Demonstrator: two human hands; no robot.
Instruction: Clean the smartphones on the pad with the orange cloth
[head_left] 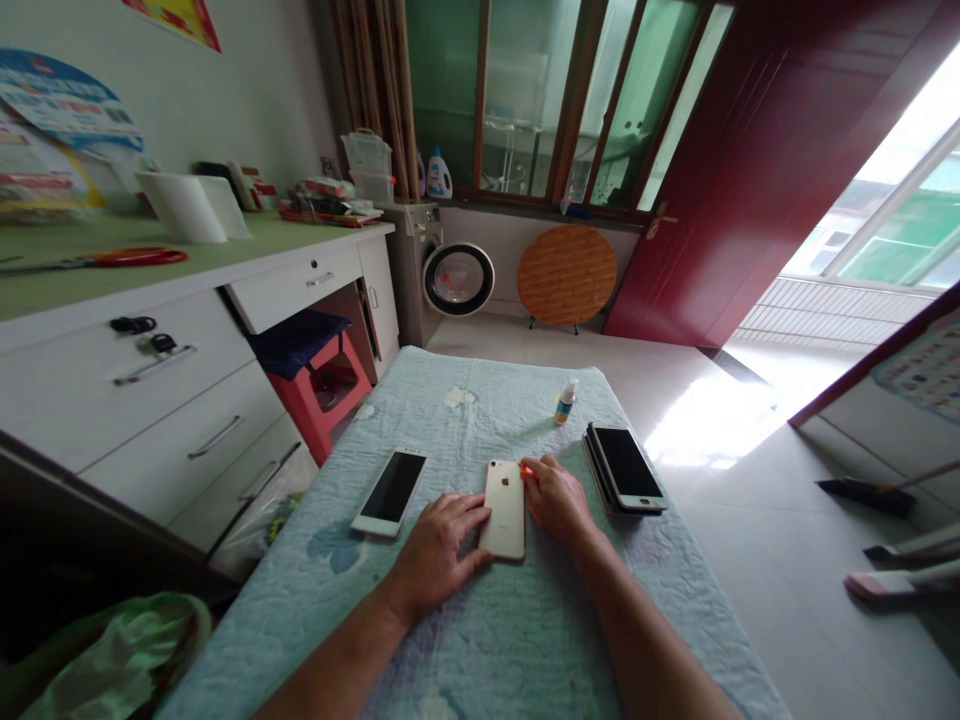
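A gold smartphone [504,515] lies back side up on the cloth-covered table, its camera end pointing away from me. My left hand [442,550] holds the phone by its left edge, with the fingertips and thumb pressed on it. At the phone's upper right edge, my right hand [555,498] pinches a small orange thing [527,469]; its kind is mostly hidden by the fingers. To the left rests a white smartphone [392,492] with a dark screen facing up. On the right is a stack of phones [626,470], the top one white-framed with a black screen.
A small spray bottle [565,402] stands toward the far right of the table [465,420], on a pale blue quilted cloth. A red stool [319,380] and a white drawer cabinet [150,390] are on the left. Beyond are a washing machine [416,270] with its door open and a round wooden tabletop [568,275].
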